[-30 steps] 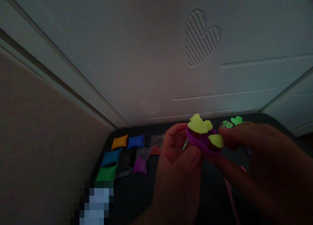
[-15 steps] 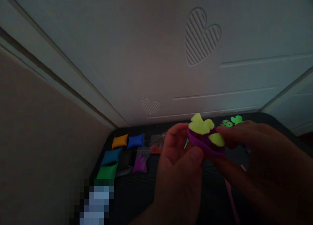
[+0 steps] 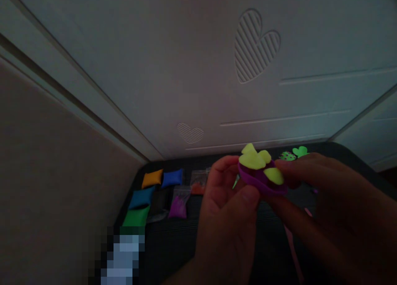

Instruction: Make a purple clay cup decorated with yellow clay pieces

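Observation:
Between my two hands, above the dark table, is a purple clay cup [image 3: 262, 186] shaped like a shallow bowl. Yellow clay pieces [image 3: 252, 160] stand up at its left side. A smaller yellow clay piece [image 3: 274, 176] lies at its right edge. My left hand [image 3: 229, 210] wraps round the cup from the left, thumb against its near wall. From the right, my right hand [image 3: 325, 198] pinches the rim, its index finger against the smaller yellow piece and its thumb below the cup. The dim light hides the cup's inside.
On the dark table [image 3: 180, 239], several coloured clay packets lie at left, among them an orange packet [image 3: 152, 179] and a purple bag [image 3: 179, 204]. A pink tool [image 3: 291, 243] lies under my right hand. Green clay shapes [image 3: 300, 152] sit at the back right, before a white panel [image 3: 201, 70].
The smaller yellow piece has shifted slightly up and its tilt has changed under my right index finger. The purple cup has moved slightly right. Both hands keep their hold.

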`<state>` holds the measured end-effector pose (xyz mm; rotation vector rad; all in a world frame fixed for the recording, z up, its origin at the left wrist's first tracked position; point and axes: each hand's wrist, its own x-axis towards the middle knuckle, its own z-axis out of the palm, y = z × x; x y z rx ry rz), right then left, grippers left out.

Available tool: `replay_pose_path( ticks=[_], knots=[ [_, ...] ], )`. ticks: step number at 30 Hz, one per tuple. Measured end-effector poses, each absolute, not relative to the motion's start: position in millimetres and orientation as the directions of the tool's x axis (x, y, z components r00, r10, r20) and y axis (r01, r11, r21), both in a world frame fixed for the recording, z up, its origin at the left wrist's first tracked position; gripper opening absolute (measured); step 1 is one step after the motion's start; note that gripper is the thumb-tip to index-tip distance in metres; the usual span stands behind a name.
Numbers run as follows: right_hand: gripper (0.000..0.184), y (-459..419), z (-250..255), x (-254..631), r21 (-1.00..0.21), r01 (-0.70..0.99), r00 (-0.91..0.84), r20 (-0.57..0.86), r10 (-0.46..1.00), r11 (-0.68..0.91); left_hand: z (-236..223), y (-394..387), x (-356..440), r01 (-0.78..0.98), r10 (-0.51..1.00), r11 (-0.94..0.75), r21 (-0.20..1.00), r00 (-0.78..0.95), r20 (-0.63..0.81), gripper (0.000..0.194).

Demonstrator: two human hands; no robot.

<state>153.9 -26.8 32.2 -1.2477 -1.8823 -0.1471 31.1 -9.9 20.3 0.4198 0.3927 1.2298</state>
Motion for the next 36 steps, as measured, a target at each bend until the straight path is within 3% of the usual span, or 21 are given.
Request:
replay_pose_path(
  ticks=[9,15,22,26,36],
  knots=[
    [0.033,-25.6,32.6,156.9,-0.339,0.784,-0.174,0.685,0.708,0.521,21.4,-9.7,32.1,-0.792,0.971,0.227,0.567,0.228,-0.071,0.029],
    [0.033,-25.3,31.8,156.9,-0.334,0.792,-0.174,0.679,0.713,0.511,21.2,-9.9,29.9,-0.813,0.966,0.238,0.532,0.256,-0.041,0.023],
    [0.052,-26.2,31.8,156.0,-0.443,0.695,-0.132,0.695,0.707,0.566,18.0,-5.1,28.3,-0.819,0.967,0.228,0.527,0.255,-0.021,0.022],
    [0.050,-25.6,30.4,157.2,-0.520,0.655,-0.105,0.656,0.747,0.549,17.5,-5.2,28.1,-0.807,0.968,0.215,0.550,0.251,-0.009,0.022],
    [0.057,-26.2,26.8,158.6,-0.535,0.612,-0.088,0.686,0.722,0.583,18.4,-7.1,25.9,-0.809,0.953,0.216,0.547,0.296,0.061,0.023]
  ],
)
